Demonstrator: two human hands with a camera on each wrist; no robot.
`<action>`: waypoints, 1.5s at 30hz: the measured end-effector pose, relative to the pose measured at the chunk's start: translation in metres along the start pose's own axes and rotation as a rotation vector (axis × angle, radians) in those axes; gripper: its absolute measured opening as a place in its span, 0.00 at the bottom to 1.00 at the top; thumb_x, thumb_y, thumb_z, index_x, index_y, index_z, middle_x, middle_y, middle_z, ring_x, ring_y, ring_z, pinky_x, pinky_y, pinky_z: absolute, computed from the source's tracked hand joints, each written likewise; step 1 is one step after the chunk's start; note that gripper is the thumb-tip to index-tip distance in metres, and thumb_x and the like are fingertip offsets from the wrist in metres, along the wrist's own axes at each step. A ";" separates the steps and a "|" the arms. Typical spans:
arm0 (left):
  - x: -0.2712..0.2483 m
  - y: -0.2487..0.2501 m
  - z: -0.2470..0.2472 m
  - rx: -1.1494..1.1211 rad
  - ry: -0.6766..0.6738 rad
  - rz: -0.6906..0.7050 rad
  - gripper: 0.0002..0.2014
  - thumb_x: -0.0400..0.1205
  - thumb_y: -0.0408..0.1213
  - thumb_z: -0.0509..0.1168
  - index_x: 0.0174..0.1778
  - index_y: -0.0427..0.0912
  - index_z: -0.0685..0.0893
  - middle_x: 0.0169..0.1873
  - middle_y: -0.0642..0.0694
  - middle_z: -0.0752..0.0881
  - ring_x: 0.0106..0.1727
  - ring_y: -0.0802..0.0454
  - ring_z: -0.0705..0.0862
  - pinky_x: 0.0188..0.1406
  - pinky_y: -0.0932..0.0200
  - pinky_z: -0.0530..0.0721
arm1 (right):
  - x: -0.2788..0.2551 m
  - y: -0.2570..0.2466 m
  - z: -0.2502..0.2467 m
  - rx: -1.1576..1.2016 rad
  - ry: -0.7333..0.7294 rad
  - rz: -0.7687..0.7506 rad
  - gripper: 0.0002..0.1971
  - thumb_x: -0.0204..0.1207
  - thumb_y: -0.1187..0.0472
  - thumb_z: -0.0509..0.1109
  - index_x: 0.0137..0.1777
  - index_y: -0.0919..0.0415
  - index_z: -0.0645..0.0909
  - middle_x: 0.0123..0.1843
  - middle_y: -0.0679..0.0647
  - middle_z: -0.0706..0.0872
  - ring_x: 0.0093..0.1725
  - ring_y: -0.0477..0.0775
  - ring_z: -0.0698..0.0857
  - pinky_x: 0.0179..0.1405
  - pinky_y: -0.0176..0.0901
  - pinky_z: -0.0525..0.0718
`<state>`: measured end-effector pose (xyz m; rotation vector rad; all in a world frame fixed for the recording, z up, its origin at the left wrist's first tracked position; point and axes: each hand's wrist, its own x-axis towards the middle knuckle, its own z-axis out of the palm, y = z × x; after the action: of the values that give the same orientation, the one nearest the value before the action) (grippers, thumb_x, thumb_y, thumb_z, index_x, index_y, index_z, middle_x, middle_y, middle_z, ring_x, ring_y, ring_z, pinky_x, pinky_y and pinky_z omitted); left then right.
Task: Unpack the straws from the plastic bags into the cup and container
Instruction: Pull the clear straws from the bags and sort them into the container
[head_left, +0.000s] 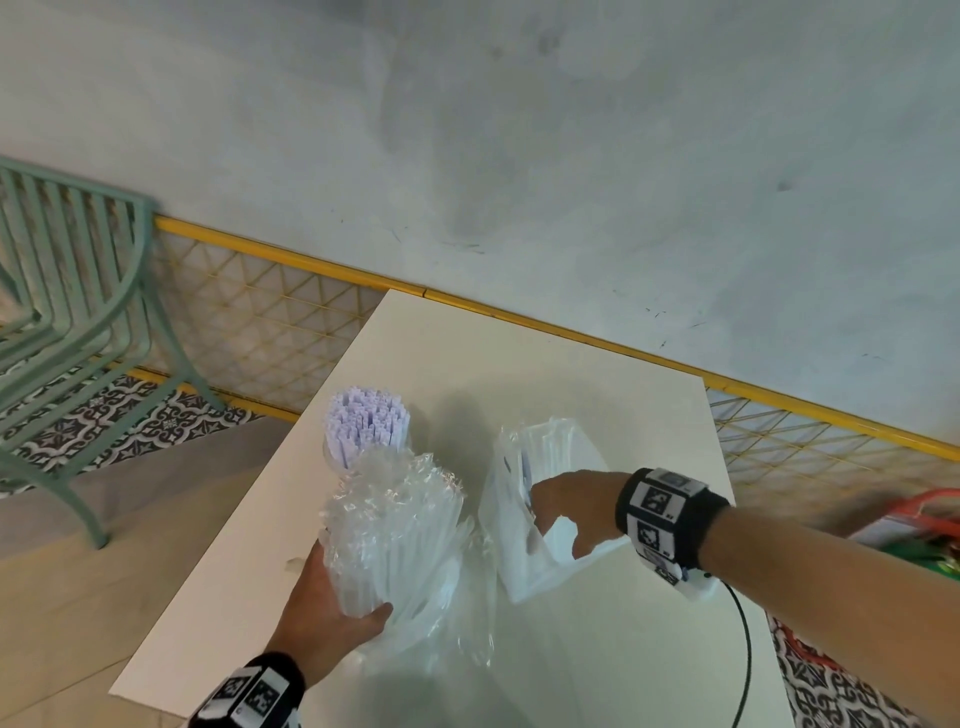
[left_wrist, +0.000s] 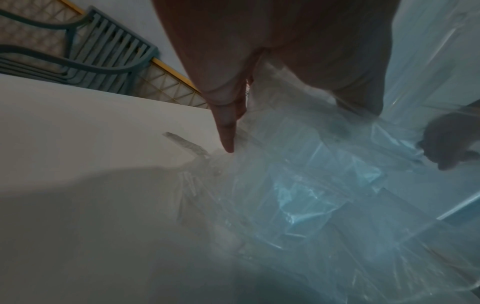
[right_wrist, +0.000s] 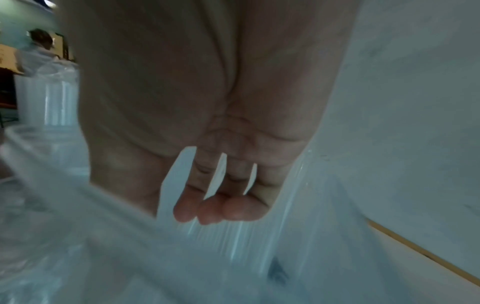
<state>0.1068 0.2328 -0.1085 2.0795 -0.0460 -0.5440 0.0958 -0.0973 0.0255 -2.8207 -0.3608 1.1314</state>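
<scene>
A pale grey-white wall (head_left: 571, 130) filled the upper part of the head view, smudged and scuffed in places. Along its foot ran a yellow rail (head_left: 322, 262) over a yellow wire lattice (head_left: 260, 332). A mint-green slatted metal chair (head_left: 78, 291) stood at the left, on a floor of black-and-white patterned tiles (head_left: 140, 421) that gave way to plain beige flooring (head_left: 78, 597). A white table (head_left: 519, 374) reached toward the wall. The light was soft and even.

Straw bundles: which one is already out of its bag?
The lilac-white straws standing bare in the cup at the table's far left. The bundle gripped by the left hand is wrapped in crinkled plastic, as is the one by the right hand.
</scene>
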 end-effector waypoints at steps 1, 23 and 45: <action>-0.001 0.001 0.000 0.000 0.004 0.000 0.59 0.56 0.52 0.83 0.78 0.36 0.59 0.62 0.36 0.80 0.68 0.41 0.78 0.76 0.52 0.69 | 0.002 -0.001 0.003 -0.023 -0.022 0.002 0.24 0.73 0.65 0.77 0.69 0.48 0.82 0.69 0.47 0.77 0.65 0.48 0.77 0.67 0.40 0.74; -0.003 0.011 0.000 -0.010 0.006 0.100 0.53 0.63 0.41 0.83 0.80 0.43 0.59 0.58 0.47 0.74 0.67 0.45 0.75 0.71 0.53 0.73 | -0.020 0.050 0.016 0.384 0.482 0.461 0.29 0.81 0.58 0.67 0.80 0.51 0.63 0.59 0.56 0.83 0.52 0.56 0.85 0.55 0.48 0.84; 0.020 0.005 0.012 -0.041 -0.063 0.295 0.41 0.66 0.40 0.81 0.73 0.49 0.70 0.62 0.52 0.81 0.64 0.53 0.79 0.64 0.59 0.73 | 0.006 -0.132 0.042 0.690 0.794 0.384 0.35 0.77 0.52 0.73 0.80 0.51 0.59 0.67 0.50 0.79 0.52 0.52 0.86 0.63 0.46 0.80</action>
<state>0.1213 0.2158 -0.1172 1.9698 -0.3694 -0.4249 0.0461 0.0318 0.0121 -2.4463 0.5388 0.0317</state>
